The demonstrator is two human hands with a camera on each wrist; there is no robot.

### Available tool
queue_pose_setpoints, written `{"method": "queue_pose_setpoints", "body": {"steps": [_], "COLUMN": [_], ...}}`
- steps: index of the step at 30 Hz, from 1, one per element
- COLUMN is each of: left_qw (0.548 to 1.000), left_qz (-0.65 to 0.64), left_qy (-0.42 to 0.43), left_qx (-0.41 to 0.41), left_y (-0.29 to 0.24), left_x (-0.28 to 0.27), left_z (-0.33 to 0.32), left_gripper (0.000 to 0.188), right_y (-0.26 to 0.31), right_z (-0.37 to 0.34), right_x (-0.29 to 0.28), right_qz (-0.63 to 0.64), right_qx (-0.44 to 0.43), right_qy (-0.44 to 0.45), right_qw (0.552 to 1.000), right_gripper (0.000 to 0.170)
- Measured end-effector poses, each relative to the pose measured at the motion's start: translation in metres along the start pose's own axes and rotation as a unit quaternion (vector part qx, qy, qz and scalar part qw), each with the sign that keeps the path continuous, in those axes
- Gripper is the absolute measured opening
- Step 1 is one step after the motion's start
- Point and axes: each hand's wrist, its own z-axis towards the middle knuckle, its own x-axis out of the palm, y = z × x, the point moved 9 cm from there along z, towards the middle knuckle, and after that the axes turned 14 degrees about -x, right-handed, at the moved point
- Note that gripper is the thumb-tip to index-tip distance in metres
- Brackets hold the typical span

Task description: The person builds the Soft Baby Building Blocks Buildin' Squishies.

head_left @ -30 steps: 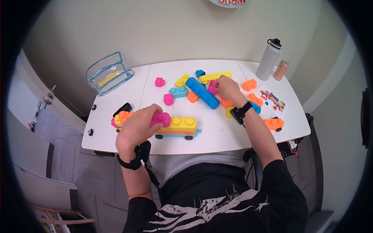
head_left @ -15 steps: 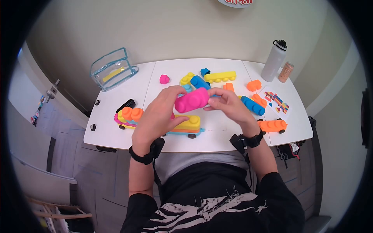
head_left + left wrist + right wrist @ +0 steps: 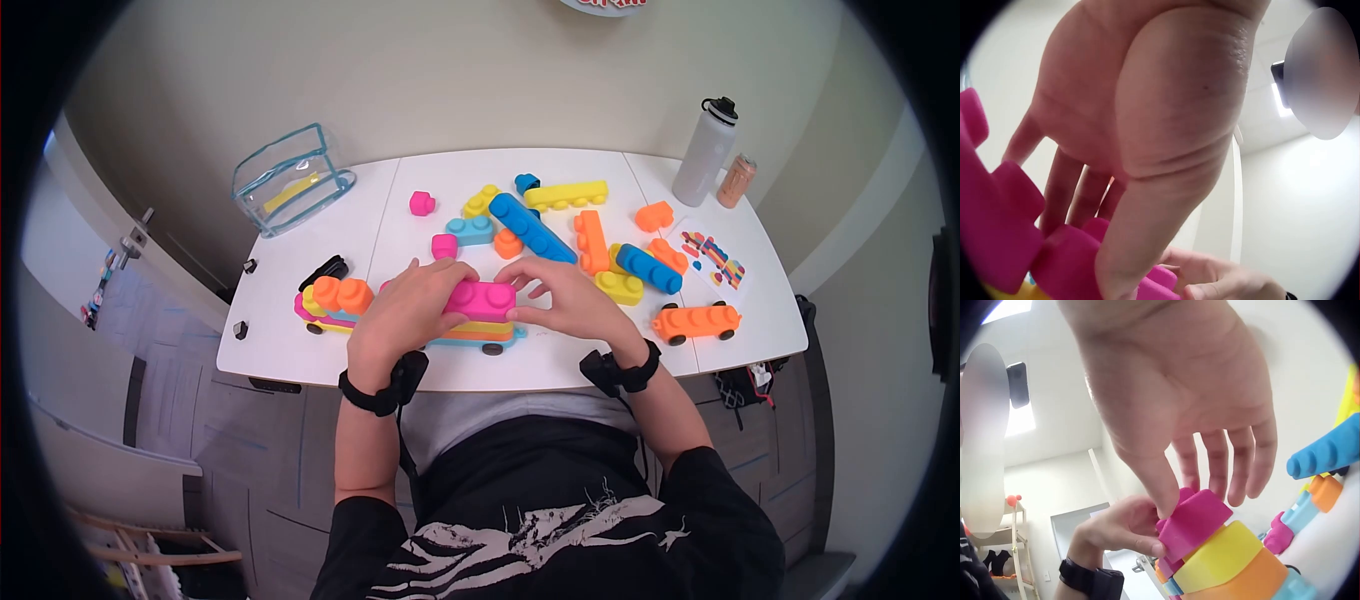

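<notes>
A studded magenta plastic block (image 3: 482, 300) is pinched by the left hand (image 3: 410, 308) and the right hand (image 3: 566, 303), atop a layered yellow, orange and light-blue wheeled block stack (image 3: 482, 331). The stack is supported by a smooth white tabletop (image 3: 560, 362), backed by a plain beige wall (image 3: 480, 90); grey, blue-streaked flooring (image 3: 270, 440) is seen below.
</notes>
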Motion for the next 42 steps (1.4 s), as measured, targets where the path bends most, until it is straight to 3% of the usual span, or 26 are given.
{"method": "queue_pose_setpoints", "body": {"steps": [6,8,12,14,17,20,21,22,25,29,34,38,42], "left_qw": [0.999,0.996,0.992,0.998,0.999,0.997,0.997,0.998,0.999,0.997,0.998,0.999,0.998], "left_qz": [-0.001,-0.023,0.022,0.039,0.006,-0.028,-0.029,-0.024,-0.02,-0.014,-0.002,-0.019,-0.042], "left_qy": [0.013,0.061,0.078,0.03,-0.046,-0.075,-0.074,-0.059,-0.045,-0.069,-0.025,0.001,0.007], "left_qx": [-0.043,-0.064,-0.094,-0.042,0.005,0.02,0.023,0.011,-0.002,-0.016,-0.053,-0.047,-0.051], "left_y": [0.012,0.014,0.01,0.006,-0.004,-0.003,-0.004,-0.003,-0.005,0.001,0.007,0.008,0.006], "left_x": [0.009,0.013,0.01,0.013,0.007,-0.011,-0.016,-0.019,-0.026,-0.032,-0.028,-0.022,-0.02], "left_z": [0.006,0.01,0.009,0.009,0.002,-0.004,-0.008,-0.01,-0.017,-0.021,-0.019,-0.018,-0.019], "left_gripper": [0.053,0.046,0.049,0.065,0.069,0.07,0.07,0.068,0.063,0.057,0.049,0.041,0.039], "right_y": [0.002,0.001,0.007,0.007,0.002,-0.027,-0.042,-0.055,-0.083,-0.09,-0.105,-0.107,-0.104], "right_z": [0.001,0.001,0.001,0.0,-0.005,-0.01,-0.014,-0.018,-0.027,-0.032,-0.033,-0.033,-0.032], "right_x": [0.007,0.007,0.004,0.0,-0.011,-0.033,-0.039,-0.043,-0.046,-0.042,-0.038,-0.037,-0.042], "right_qz": [-0.054,-0.063,-0.092,-0.11,-0.105,-0.075,-0.176,-0.274,-0.359,-0.374,-0.334,-0.331,-0.335], "right_qx": [-0.02,-0.018,0.002,0.011,-0.006,0.052,0.06,0.069,0.11,0.16,0.213,0.205,0.162], "right_qy": [-0.004,-0.006,0.019,0.033,0.032,-0.015,-0.012,-0.009,-0.022,-0.019,0.013,0.002,-0.049], "right_qw": [0.998,0.998,0.996,0.993,0.994,0.996,0.983,0.959,0.927,0.913,0.918,0.921,0.927], "right_gripper": [0.042,0.041,0.042,0.042,0.041,0.043,0.042,0.042,0.038,0.037,0.047,0.052,0.04]}}
